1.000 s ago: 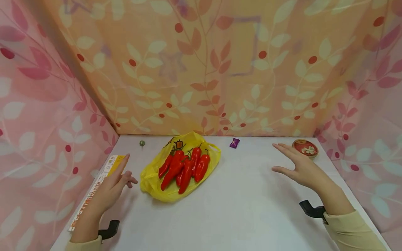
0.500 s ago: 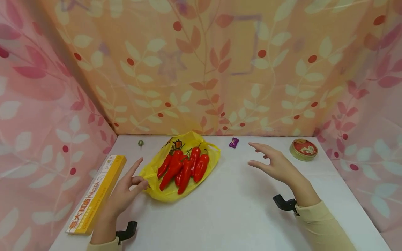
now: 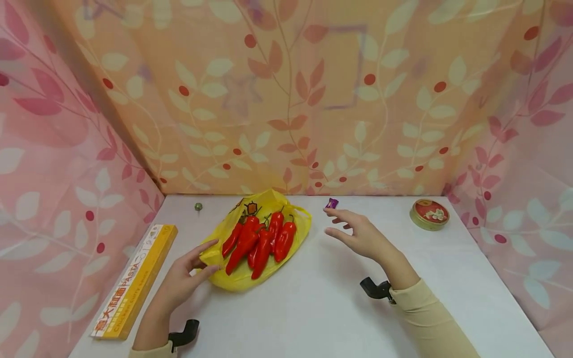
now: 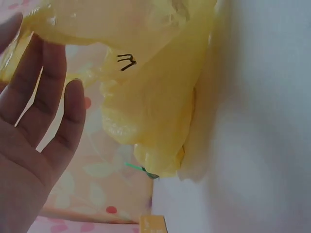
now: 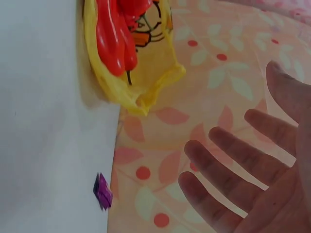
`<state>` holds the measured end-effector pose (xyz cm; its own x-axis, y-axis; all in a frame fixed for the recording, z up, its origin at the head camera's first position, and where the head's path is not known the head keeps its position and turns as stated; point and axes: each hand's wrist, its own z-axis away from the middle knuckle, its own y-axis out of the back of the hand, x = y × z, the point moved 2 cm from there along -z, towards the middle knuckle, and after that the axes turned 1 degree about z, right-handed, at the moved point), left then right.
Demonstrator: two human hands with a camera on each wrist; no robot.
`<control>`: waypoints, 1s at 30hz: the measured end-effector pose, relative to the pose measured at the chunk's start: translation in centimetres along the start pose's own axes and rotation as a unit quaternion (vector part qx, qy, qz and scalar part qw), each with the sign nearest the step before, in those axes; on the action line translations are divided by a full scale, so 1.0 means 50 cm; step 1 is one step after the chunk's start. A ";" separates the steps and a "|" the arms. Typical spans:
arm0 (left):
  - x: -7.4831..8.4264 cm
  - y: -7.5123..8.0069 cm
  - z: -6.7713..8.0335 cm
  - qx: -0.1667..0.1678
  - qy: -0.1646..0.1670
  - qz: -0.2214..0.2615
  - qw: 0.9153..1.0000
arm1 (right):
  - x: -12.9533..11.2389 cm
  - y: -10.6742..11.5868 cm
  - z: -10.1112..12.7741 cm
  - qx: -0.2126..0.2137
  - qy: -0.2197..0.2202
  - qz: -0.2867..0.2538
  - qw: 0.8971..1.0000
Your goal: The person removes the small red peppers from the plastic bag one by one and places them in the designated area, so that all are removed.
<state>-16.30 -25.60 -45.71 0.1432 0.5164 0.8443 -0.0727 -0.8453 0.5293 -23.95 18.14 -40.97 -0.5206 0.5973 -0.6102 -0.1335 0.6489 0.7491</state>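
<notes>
— Both hands have moved in toward the yellow bag (image 3: 250, 248) since a second ago.
— Left hand (image 3: 185, 278)?
— Grip spread, fingertips at the bag's left edge; contact is hard to judge.
— Right hand (image 3: 360, 236)?
— Spread, hovering right of the bag. Red peppers (image 3: 261, 238) lie in it, mid-bench (image 3: 335, 308).

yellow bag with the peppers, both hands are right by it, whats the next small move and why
Probably pinch the near-left edge of the yellow bag with the left hand: its fingers already lie at that edge. The right hand hovers open off the bag's right side, holding nothing, so it could then take the far edge beside the red peppers.
</notes>
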 end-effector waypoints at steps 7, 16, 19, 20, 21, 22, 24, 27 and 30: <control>0.007 -0.003 -0.001 0.019 -0.035 0.031 0.999 | -0.025 -0.052 -0.032 -0.008 0.009 -0.033 0.999; 0.004 -0.002 0.002 0.050 -0.020 0.074 0.996 | -0.047 -0.129 -0.088 -0.042 -0.015 -0.093 0.995; 0.001 -0.004 0.001 0.057 -0.012 0.073 0.996 | -0.048 -0.153 -0.100 -0.056 -0.019 -0.104 0.993; 0.001 -0.004 0.001 0.059 -0.011 0.073 0.996 | -0.050 -0.160 -0.104 -0.058 -0.017 -0.107 0.992; 0.001 -0.004 0.001 0.060 -0.011 0.073 0.995 | -0.051 -0.168 -0.107 -0.060 -0.014 -0.111 0.992; 0.002 -0.004 0.002 0.060 -0.011 0.073 0.995 | -0.052 -0.175 -0.110 -0.061 -0.013 -0.112 0.992; 0.002 -0.004 0.003 0.056 -0.011 0.073 0.996 | -0.055 -0.188 -0.117 -0.063 -0.011 -0.117 0.991; 0.001 -0.003 0.004 0.048 -0.011 0.076 0.996 | -0.057 -0.207 -0.127 -0.068 -0.014 -0.119 0.991; 0.000 -0.003 0.003 0.047 -0.012 0.078 0.996 | -0.058 -0.222 -0.134 -0.068 -0.022 -0.114 0.991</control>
<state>-16.17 -25.52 -45.80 0.1614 0.3759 0.9125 -0.0028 -0.9244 0.3813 -26.62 6.03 -45.80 -0.4262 0.4647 -0.7761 -0.3571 0.7018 0.6164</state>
